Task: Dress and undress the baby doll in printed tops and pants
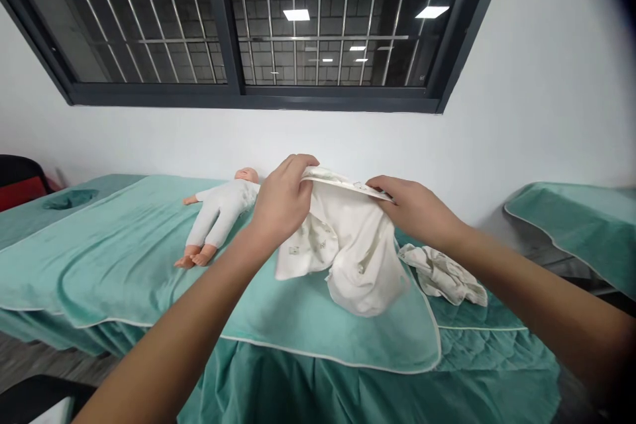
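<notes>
Our forearms lead to left hand and right hand, each pinching the white printed garment by its top edge over the teal sheet; uneven pull could twist its loose-hanging folds on us.

Left hand and right hand pinch, arms outstretched

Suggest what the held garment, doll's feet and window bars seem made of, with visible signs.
Garment: probably soft, matte cotton; it droops in loose folds.
Doll's feet: perhaps smooth vinyl or other plastic; they look moulded.
Window bars: likely polished metal; they are silvery with bright highlights.
</notes>
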Tool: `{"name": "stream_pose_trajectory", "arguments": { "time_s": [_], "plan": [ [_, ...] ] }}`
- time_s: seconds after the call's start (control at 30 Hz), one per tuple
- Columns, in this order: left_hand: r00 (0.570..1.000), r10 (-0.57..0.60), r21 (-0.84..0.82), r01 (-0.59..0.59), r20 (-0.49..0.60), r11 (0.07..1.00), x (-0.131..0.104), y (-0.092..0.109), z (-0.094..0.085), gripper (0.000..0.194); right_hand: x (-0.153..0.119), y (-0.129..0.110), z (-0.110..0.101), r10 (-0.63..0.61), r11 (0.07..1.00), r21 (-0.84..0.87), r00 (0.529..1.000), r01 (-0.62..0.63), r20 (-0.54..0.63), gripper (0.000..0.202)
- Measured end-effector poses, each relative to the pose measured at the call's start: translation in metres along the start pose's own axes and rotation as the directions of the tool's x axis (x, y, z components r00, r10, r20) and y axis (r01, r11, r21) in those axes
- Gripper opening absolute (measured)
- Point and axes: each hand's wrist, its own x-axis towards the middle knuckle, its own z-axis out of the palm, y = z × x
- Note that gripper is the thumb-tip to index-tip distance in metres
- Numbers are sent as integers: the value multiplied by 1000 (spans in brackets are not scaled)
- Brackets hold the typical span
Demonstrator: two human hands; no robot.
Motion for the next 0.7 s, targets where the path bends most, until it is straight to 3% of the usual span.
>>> {"name": "stream_pose_trajectory", "arguments": {
  "time_s": [0.2,0.37,0.47,0.6,0.7],
  "plan": [
    [956,-293,-224,290,23,930,-20,-31,3,25,-36,38,9,209,960,180,977,-213,41,30],
    [912,-337,-149,376,232,915,-30,-50,-3,27,-53,66,13,349,908,252,937,-336,-7,23],
    [852,-344,-111,416,394,903,-24,-69,2,32,-44,81,19,348,917,196,937,-347,31,22],
    [732,-389,65,429,559,901,-8,-113,33,41,-11,99,45,300,949,25,925,-314,232,34],
    [678,-495,336,364,544,868,-8,-136,72,47,13,99,85,325,940,-207,901,-272,288,33]
  ]
}}
